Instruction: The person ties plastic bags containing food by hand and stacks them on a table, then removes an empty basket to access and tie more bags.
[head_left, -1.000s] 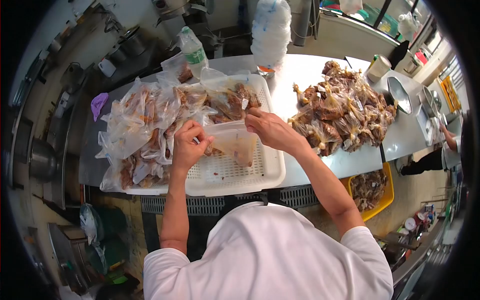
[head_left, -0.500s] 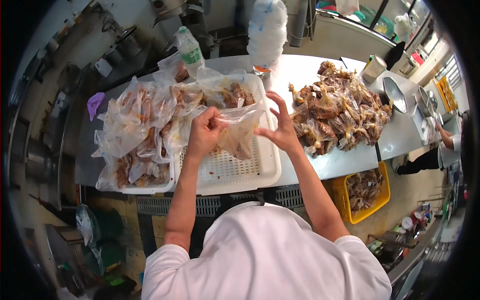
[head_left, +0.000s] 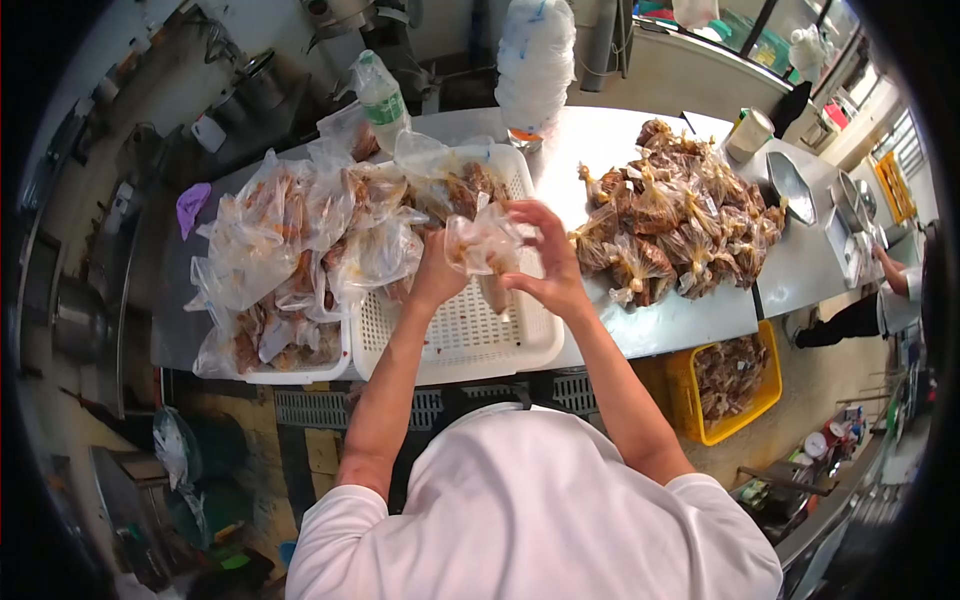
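Gripping the clear bag (head_left: 484,242) at its near side, the left hand (head_left: 437,270) apparently steadied it above the white basket (head_left: 548,345), and there was the right hand (head_left: 552,265), thumb and fingers spread wide opposite, seemingly giving the plastic room; touch couldn't be told.

Room to pass lies above the white basket (head_left: 470,338) near its front, heaped bags (head_left: 335,225) blocking its left and back.
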